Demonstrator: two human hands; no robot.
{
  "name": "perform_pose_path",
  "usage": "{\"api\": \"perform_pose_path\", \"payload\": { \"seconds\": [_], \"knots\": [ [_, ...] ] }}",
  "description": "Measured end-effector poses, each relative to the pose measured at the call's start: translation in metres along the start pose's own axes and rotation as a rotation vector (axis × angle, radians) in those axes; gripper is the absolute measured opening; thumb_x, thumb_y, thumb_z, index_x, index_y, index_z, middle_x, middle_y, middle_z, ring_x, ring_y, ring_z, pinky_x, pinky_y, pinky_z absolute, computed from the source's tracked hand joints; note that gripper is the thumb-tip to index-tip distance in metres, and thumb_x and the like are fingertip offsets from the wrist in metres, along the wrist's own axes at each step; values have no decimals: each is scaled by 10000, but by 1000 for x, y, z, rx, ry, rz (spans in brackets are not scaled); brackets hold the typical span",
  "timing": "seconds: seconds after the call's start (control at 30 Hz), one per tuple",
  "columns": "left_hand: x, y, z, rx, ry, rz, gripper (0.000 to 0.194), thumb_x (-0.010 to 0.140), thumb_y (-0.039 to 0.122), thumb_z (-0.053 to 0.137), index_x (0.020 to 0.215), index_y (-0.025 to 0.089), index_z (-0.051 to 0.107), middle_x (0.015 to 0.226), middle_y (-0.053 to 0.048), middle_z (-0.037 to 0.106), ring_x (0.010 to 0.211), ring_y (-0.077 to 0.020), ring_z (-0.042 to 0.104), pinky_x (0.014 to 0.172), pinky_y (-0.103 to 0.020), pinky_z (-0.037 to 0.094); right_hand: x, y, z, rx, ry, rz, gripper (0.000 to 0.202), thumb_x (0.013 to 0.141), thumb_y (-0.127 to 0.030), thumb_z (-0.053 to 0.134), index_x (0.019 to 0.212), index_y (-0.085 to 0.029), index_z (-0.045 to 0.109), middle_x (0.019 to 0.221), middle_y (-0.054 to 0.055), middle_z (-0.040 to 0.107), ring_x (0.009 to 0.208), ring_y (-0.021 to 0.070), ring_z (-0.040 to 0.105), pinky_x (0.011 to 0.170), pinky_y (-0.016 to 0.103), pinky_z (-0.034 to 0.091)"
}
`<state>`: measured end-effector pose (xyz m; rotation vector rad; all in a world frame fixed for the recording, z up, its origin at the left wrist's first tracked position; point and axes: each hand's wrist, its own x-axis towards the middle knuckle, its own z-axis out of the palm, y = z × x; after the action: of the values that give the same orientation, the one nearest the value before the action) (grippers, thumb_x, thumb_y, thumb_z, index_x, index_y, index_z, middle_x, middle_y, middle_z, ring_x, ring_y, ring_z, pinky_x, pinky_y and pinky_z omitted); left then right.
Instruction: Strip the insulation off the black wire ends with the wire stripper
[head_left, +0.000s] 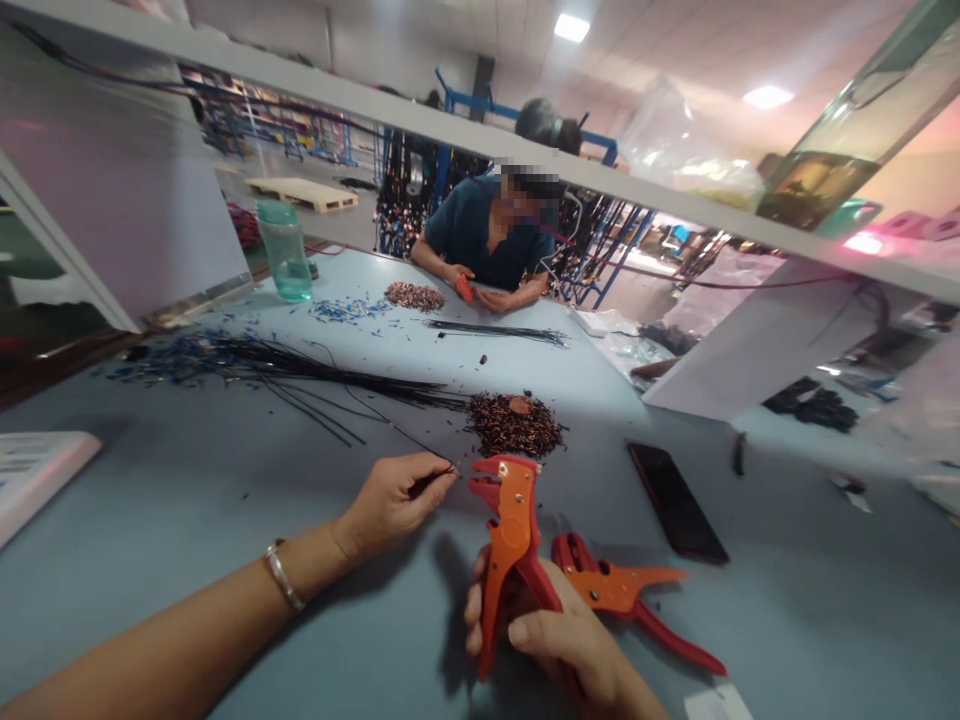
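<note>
Between its thumb and forefinger my left hand (401,502) pinches the end of a thin black wire (409,437), which trails back to a bundle of black wires (352,377). My right hand (559,630) is wrapped around the handles of an orange and red wire stripper (514,510). The tool's jaws point left and stand just right of the pinched wire end, apart from it. A second orange and red wire stripper (611,588) lies on the table beside my right hand. Beyond the jaws is a pile of small copper and black scraps (514,425).
A phone (677,502) lies to the right. Blue-tipped pieces (180,357) are scattered at the left, near a green bottle (285,252). Across the table (300,560) a co-worker (487,235) holds a red tool near another scrap pile (414,296) and wire bundle (499,331).
</note>
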<state>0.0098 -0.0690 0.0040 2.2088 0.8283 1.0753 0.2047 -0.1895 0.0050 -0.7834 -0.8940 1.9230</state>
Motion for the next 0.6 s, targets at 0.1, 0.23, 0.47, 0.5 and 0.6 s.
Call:
{"api": "perform_pose_path", "payload": {
  "seconds": [0.1, 0.23, 0.47, 0.5, 0.6],
  "knots": [
    [0, 1, -2, -24, -11, 13, 225, 891, 196, 500, 940, 100, 697, 761, -55, 703, 653, -129, 628, 617, -206, 479, 1, 3, 0, 13, 15, -37, 464, 664, -251, 733, 1084, -132, 576, 929, 87, 686, 756, 209, 683, 652, 314, 513],
    [2, 1, -3, -43, -15, 30, 260, 908, 172, 460, 907, 98, 709, 709, -50, 682, 649, -131, 634, 627, -216, 490, 2, 5, 1, 38, 50, -57, 448, 662, -239, 718, 1076, -128, 587, 910, 87, 693, 727, 204, 683, 624, 306, 517],
    [5, 2, -1, -87, 54, 9, 189, 875, 176, 568, 841, 144, 750, 813, -72, 718, 739, -150, 656, 671, -232, 519, 4, 4, 0, 32, 41, -45, 445, 654, -233, 715, 1066, -118, 594, 886, 93, 706, 710, 213, 688, 596, 299, 513],
    [4, 2, 0, -81, 54, 17, 185, 871, 175, 574, 840, 144, 753, 806, -73, 718, 726, -149, 656, 660, -230, 520, 4, 4, 0, 34, 48, -44, 450, 653, -236, 719, 1069, -118, 593, 891, 93, 705, 714, 214, 688, 603, 304, 514],
    [3, 3, 0, -68, 49, 46, 170, 860, 177, 593, 831, 137, 755, 791, -78, 718, 691, -142, 656, 630, -218, 518, 3, 3, 0, 47, 81, -50, 450, 656, -235, 722, 1074, -128, 593, 907, 84, 704, 728, 212, 688, 635, 318, 520]
  ]
}}
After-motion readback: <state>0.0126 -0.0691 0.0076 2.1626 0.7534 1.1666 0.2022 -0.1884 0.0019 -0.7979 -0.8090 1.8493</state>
